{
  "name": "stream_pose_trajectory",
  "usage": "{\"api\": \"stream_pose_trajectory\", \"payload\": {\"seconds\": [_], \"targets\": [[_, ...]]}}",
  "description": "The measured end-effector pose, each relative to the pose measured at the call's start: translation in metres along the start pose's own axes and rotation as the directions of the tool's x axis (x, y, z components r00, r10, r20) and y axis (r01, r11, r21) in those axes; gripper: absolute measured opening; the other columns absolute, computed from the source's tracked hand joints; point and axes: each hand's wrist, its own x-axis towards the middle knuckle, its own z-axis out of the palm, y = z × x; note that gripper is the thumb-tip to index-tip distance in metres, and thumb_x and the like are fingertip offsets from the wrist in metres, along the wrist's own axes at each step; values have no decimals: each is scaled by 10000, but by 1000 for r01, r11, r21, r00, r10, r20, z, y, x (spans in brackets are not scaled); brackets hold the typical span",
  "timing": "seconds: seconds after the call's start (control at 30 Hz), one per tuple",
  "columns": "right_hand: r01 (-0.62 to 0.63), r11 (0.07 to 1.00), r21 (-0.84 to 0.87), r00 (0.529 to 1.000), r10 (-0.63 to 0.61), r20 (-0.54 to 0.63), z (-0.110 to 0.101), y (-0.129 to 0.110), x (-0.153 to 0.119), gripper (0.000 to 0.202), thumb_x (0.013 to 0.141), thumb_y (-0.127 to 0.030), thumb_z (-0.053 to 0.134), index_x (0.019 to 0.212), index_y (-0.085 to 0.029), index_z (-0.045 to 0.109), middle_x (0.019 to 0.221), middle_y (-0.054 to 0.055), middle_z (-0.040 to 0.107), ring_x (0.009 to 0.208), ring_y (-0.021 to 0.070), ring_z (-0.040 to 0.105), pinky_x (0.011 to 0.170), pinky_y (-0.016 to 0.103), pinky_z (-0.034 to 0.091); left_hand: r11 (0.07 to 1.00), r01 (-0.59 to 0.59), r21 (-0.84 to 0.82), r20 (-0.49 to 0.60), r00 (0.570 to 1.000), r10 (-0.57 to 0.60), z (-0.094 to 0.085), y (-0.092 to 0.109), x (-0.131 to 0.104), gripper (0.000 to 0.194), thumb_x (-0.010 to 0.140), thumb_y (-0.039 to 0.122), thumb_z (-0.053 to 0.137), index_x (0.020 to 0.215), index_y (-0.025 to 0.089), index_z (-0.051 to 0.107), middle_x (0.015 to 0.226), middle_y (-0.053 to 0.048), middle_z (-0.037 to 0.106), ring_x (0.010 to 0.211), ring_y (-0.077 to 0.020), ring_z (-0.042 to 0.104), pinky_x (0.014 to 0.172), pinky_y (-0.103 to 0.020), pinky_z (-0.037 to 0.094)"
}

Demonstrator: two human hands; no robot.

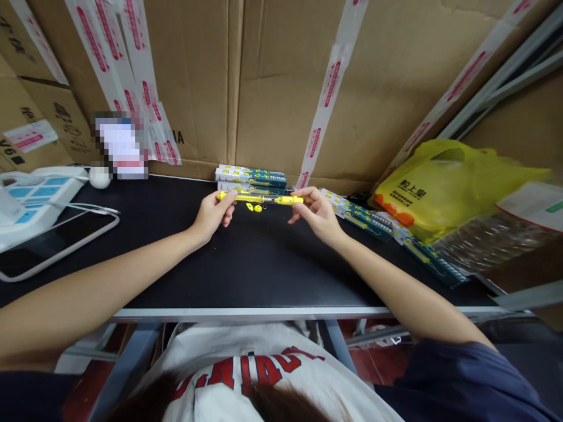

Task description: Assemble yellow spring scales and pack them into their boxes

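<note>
I hold a slim yellow stick-like tool [261, 200] level above the black tabletop [246, 264], one end in each hand. My left hand [214, 213] pinches its left end; my right hand [315, 214] pinches its right end. A small yellow piece [254, 207] hangs just under the tool's middle. Directly behind the tool lie stacked teal and white packaged boxes [250, 176] against the cardboard wall.
More teal packages [373, 221] fan out to the right, beside a yellow plastic bag [444, 184] and a clear bag [488, 240]. A white power strip [35, 196], a tablet [53, 237] and a white round object [99, 177] sit at the left. Cardboard boxes wall the back.
</note>
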Motion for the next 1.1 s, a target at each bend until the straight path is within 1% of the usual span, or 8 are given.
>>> {"api": "stream_pose_trajectory", "payload": {"seconds": [0.13,0.27,0.5,0.63,0.73,0.93,1.0,1.1], "targets": [[-30,999,44,999,31,-8,0,2,1,380,792,-500,684,988,-213,532,700,-34,521,584,92,505,594,305,606,1000,-1,20,-4,1000,1,1,1,0,351,825,484,632,738,170,502,518,64,448,375,-34,399,341,-156,324],[-4,1000,26,1000,4,-3,2,3,0,375,791,-497,686,986,-214,537,697,-35,515,588,93,502,593,298,606,998,-3,56,-18,1000,4,2,2,-1,333,861,468,590,745,178,476,515,67,457,369,-38,410,332,-156,332],[68,992,-105,994,-76,-77,5,7,-4,360,797,-498,676,1001,-214,591,777,-6,530,627,105,520,567,274,575,996,55,75,5,998,-56,5,2,-3,327,917,475,504,770,202,399,499,74,491,335,-46,421,320,-154,330],[133,968,-211,979,-162,-123,4,14,-6,291,828,-462,654,1006,-233,637,910,31,533,679,126,528,553,285,556,995,87,45,13,996,-88,6,1,-3,324,930,474,479,772,208,381,500,78,482,330,-52,418,315,-158,325],[137,945,-298,974,-184,-136,4,19,-8,271,853,-458,624,1021,-246,641,967,49,561,711,148,541,556,293,539,994,102,27,20,995,-103,5,-1,-4,325,932,479,472,776,208,383,502,80,470,335,-56,417,315,-162,326],[149,936,-319,978,-186,-89,6,22,-12,269,893,-460,569,1072,-259,563,953,49,581,730,167,560,589,311,526,996,88,13,39,995,-88,3,-4,-2,354,907,520,495,776,209,388,501,81,461,341,-56,412,320,-164,331],[155,943,-296,983,-177,-49,6,22,-13,260,900,-465,558,1062,-266,524,875,27,555,649,148,544,566,309,512,997,82,7,48,995,-83,2,-5,-1,342,909,507,495,777,211,384,502,79,463,344,-58,415,319,-166,333],[127,963,-239,992,-128,11,8,22,-14,253,913,-480,532,1047,-276,469,758,-20,487,504,107,494,459,271,453,996,88,-13,45,995,-87,0,-5,0,322,912,483,499,780,213,383,505,77,465,346,-59,414,321,-169,333]]}}
